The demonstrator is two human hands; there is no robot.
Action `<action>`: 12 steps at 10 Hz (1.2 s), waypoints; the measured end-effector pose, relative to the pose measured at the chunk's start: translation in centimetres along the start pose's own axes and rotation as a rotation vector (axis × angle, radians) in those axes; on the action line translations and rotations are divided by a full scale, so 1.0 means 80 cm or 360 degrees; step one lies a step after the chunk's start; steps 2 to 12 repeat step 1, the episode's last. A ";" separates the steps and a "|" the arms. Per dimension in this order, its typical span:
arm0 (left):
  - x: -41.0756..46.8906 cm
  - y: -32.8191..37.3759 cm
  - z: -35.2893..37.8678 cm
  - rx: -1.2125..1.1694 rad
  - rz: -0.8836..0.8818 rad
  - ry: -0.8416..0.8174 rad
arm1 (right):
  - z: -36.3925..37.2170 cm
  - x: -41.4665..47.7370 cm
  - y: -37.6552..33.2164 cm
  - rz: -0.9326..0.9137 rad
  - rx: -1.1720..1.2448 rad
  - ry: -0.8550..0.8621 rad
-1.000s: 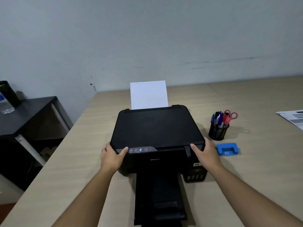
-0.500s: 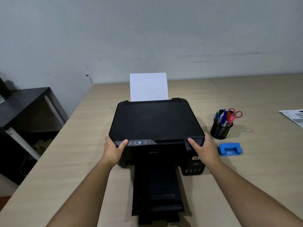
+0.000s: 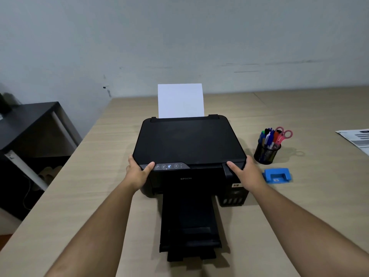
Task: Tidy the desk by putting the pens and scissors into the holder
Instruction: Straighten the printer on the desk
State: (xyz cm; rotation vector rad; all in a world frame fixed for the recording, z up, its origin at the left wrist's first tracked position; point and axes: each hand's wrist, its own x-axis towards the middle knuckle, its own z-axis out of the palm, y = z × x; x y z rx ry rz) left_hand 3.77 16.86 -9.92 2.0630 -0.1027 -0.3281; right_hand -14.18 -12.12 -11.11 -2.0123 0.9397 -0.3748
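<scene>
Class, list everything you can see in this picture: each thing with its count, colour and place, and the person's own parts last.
Black inkjet printer: one, black, desk centre, output tray extended forward.
White paper sheet: one, white, upright in the printer's rear feed.
Black mesh pen holder: one, black, right of the printer.
Pens: several, blue, green, orange, in the holder.
Pink-handled scissors: one, pink, in the holder.
Blue hole punch: one, blue, in front of the holder.
Printed paper: at least one, white-grey, far right edge.
Wooden desk: one, beige.
Black side table: one, left.
Left hand: printer's front left corner.
Right hand: front right corner.
</scene>
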 end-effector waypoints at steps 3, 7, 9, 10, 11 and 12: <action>-0.012 0.008 -0.006 0.0146 0.0027 0.0016 | -0.009 -0.002 -0.012 0.0043 -0.0092 -0.0085; -0.012 0.008 -0.006 0.0146 0.0027 0.0016 | -0.009 -0.002 -0.012 0.0043 -0.0092 -0.0085; -0.012 0.008 -0.006 0.0146 0.0027 0.0016 | -0.009 -0.002 -0.012 0.0043 -0.0092 -0.0085; -0.012 0.008 -0.006 0.0146 0.0027 0.0016 | -0.009 -0.002 -0.012 0.0043 -0.0092 -0.0085; -0.012 0.008 -0.006 0.0146 0.0027 0.0016 | -0.009 -0.002 -0.012 0.0043 -0.0092 -0.0085; -0.012 0.008 -0.006 0.0146 0.0027 0.0016 | -0.009 -0.002 -0.012 0.0043 -0.0092 -0.0085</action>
